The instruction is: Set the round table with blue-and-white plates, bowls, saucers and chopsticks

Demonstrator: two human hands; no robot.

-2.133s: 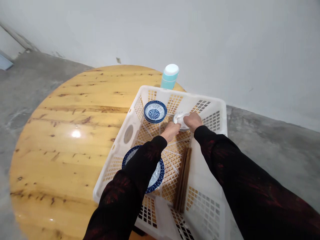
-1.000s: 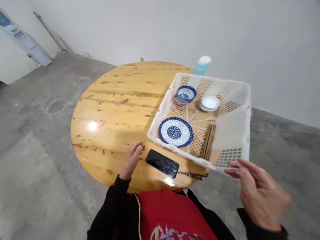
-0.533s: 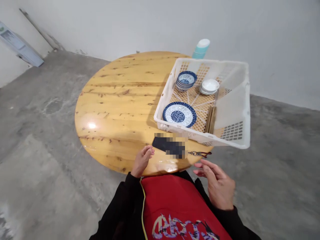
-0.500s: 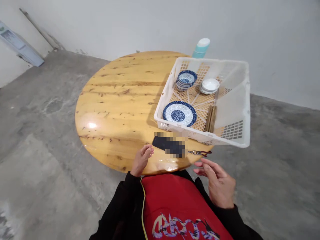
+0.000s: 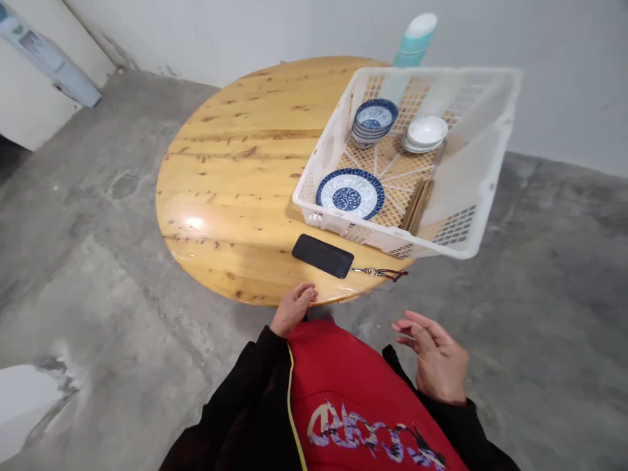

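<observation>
My left hand [image 5: 294, 307] is at the near edge of the table [image 5: 235, 196], its fingers curled together with nothing visible in them. In front of it lies a dark smartphone [image 5: 322, 256], with a dark red strap with a metal ring [image 5: 380, 271] just to its right. My right hand [image 5: 436, 356] hangs in the air off the table's near right side, empty, with its fingers loosely bent and apart.
A white plastic basket [image 5: 307, 190] stands on the table's right, overhanging the edge. Inside are blue-and-white bowls [image 5: 373, 124], small white dishes [image 5: 426, 133], blue-rimmed plates [image 5: 350, 195] and chopsticks [image 5: 417, 206]. A turquoise-and-white cylinder [image 5: 415, 42] rises behind it.
The camera view has tilted down, so the table and basket sit higher in the picture. My left hand has drawn back from beside the phone to the table edge. The right hand stays empty.
</observation>
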